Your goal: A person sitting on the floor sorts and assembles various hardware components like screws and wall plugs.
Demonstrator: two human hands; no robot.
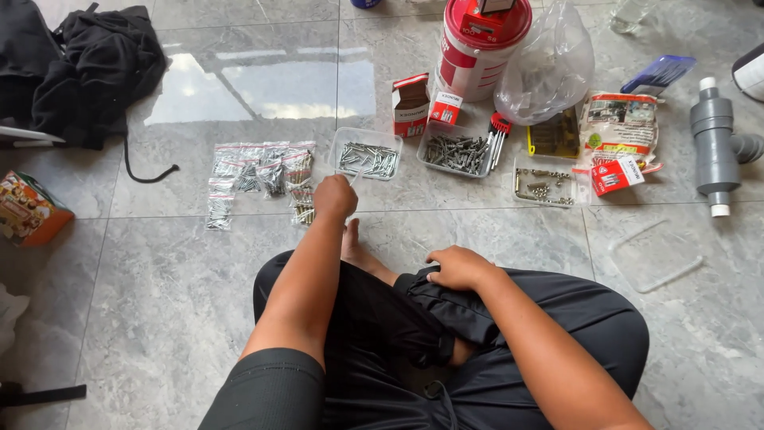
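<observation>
I sit cross-legged on a grey tiled floor. My left hand [335, 196] reaches forward and pinches a thin metal screw [356, 177] just in front of a clear plastic tray [343, 137] filled with screws. My right hand [457, 267] rests on my black shorts at the knee, fingers curled, holding nothing I can see. Several small clear bags of screws [261, 171] lie on the floor left of my left hand.
Two more clear trays of fasteners [456, 154] [544, 184], small red-and-white boxes [411, 104], a red-and-white tub [481, 44], a plastic bag [549, 68] and a grey pipe fitting [715, 143] lie ahead and right. Black clothing [83, 68] is far left, an orange box [28, 211] near it.
</observation>
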